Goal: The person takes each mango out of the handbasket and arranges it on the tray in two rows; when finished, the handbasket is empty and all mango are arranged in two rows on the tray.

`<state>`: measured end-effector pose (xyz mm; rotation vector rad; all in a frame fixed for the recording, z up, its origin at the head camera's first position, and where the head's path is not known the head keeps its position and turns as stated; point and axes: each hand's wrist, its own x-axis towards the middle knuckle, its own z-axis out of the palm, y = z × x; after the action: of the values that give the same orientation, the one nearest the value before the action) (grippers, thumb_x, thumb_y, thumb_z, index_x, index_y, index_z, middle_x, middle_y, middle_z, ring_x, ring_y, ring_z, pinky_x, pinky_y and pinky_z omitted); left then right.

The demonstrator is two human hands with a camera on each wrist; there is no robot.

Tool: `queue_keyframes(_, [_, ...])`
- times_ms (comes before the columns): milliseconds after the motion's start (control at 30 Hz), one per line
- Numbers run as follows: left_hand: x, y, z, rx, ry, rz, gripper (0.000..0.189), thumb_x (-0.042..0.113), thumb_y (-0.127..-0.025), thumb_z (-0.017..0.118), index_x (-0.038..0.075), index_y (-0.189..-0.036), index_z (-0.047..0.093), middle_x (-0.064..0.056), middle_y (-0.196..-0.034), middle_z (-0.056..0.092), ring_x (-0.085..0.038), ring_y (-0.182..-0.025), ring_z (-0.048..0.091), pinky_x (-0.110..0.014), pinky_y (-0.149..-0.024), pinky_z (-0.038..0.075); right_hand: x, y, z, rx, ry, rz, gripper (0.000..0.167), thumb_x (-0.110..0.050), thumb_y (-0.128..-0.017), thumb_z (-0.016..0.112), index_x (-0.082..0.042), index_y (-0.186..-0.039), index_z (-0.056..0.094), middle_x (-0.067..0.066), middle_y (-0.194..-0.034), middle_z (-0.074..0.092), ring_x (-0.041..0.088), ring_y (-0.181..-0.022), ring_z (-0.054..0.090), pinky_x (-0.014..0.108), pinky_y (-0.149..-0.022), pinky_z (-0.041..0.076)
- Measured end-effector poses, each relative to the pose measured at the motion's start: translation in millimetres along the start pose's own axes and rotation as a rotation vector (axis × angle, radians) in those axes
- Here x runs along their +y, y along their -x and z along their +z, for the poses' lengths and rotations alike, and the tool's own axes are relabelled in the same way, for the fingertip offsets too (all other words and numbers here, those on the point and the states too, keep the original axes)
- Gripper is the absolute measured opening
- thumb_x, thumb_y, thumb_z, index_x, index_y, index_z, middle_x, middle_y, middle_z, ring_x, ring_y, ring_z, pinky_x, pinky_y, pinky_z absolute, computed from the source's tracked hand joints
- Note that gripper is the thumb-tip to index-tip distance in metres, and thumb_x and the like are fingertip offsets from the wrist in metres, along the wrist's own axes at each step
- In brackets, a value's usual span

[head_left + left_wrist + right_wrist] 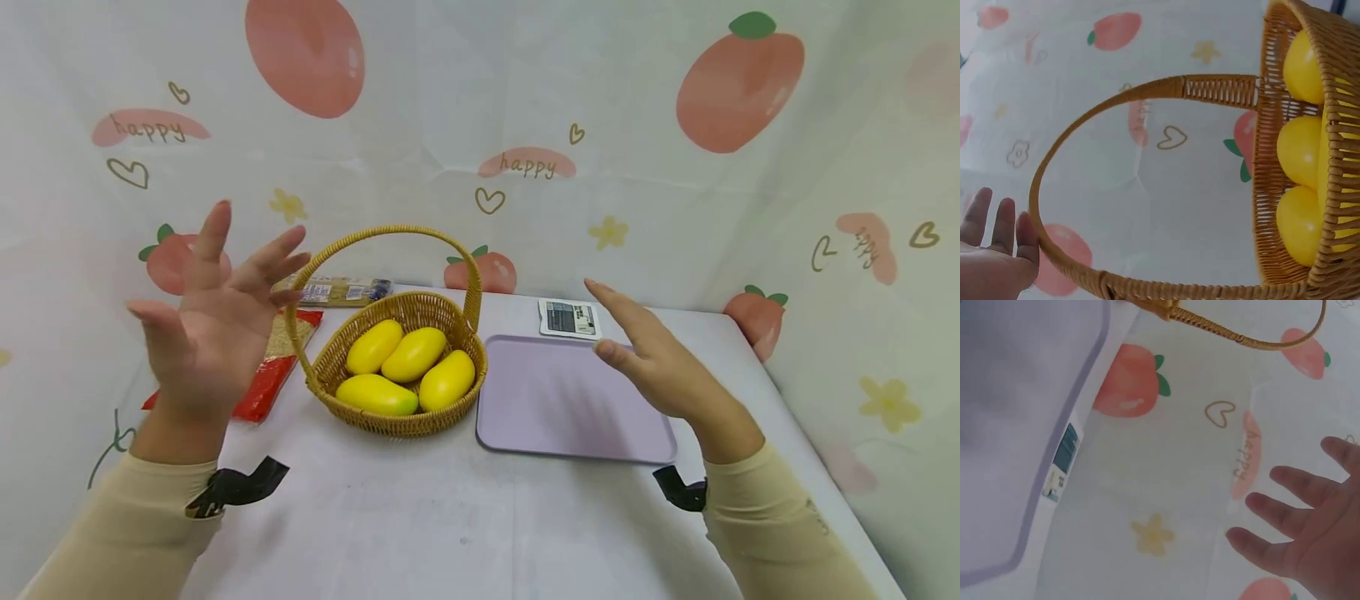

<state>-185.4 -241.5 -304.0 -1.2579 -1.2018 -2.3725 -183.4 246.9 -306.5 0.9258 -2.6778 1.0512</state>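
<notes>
Four yellow oval fruits (413, 354) in woven tan wicker basket (401, 426), none on flat lilac tray (536, 396) right of basket; handling prob. not begun. L hand (217, 333) left of basket, R hand (667, 367) right; both empty, fingers extended.

4 yellow mangoes (414, 354), golden basket (397, 426), lilac tray (525, 400), white fruit-printed backdrop (420, 100).

Head view: from head height, forward and down across the counter (420, 525) to the printed cloth (427, 83); widest of the three. Left wrist view: near the basket (397, 427), rolled sideways, facing the cloth. Right wrist view: rolled the opposite way, past the edge of the tray (555, 400) to the cloth. Head and left wrist share the yellow fruit (414, 354); head and right wrist, the tray and white packet (568, 320).
</notes>
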Motion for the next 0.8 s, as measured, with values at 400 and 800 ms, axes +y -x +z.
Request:
queue_keyframes(400, [-23.4, 43.8, -34.2, 0.422, -0.121, -0.158, 0.085, 0.075, -0.102, 0.045, 0.032, -0.174, 0.028, -0.026, -0.172, 0.030, -0.041, -0.158, 0.026, -0.041, -0.115, 0.036, -4.2, -11.2, 13.2, 0.004, -0.148, -0.070, 0.090, -0.076, -0.107, 0.041, -0.021, -0.175, 0.025, 0.004, -0.178, 0.025, 0.030, -0.162, 0.018, 0.067, -0.127, 0.014])
queue_keyframes(800, [-75.8, 83.6, -43.7, 0.565, -0.203, -0.368, 0.094, 0.070, -0.101, 0.059, 0.023, -0.173, 0.022, -0.019, -0.172, 0.034, -0.040, -0.156, 0.028, -0.050, -0.131, 0.011, -9.6, -20.4, 24.5, -0.045, -0.234, -0.097, 0.091, -0.075, -0.107, 0.041, -0.016, -0.175, 0.024, 0.006, -0.177, 0.026, 0.029, -0.162, 0.020, 0.069, -0.126, 0.014])
